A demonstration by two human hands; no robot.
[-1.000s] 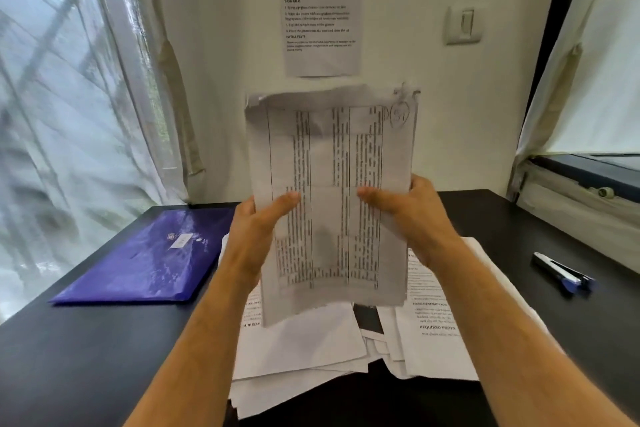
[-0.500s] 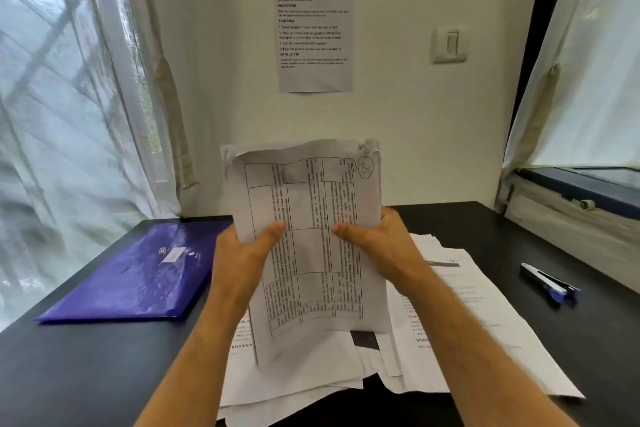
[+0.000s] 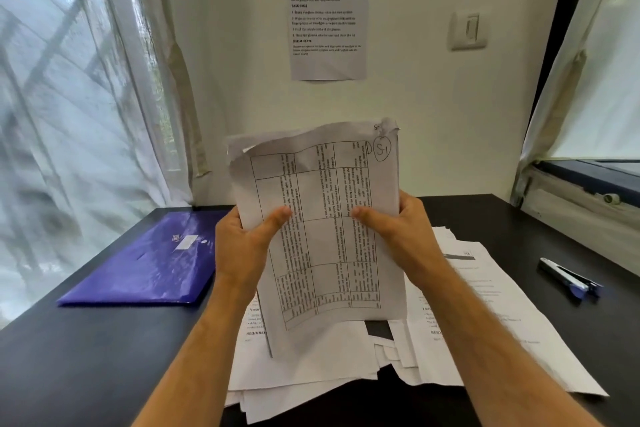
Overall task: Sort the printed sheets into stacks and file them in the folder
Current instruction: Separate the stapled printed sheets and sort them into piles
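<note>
Above black desk (image 3: 86,357), printed sheets (image 3: 322,229) upright, long axis vertical.

Sheaf (image 3: 325,229) of table-printed sheets upright above loose sheets (image 3: 485,322) spread on desk; purple folder (image 3: 149,263) flat, left.

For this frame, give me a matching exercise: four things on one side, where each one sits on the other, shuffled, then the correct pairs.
Things:
1. held sheets
2. purple folder
3. pen
4. wall notice

Places:
A. lying on the black desk at the right, near the window sill
B. taped to the wall above the desk
C. lying flat on the desk at the left, by the curtain
D. gripped upright in the left hand and right hand, above the loose papers

Pairs: 1-D, 2-C, 3-A, 4-B
</note>
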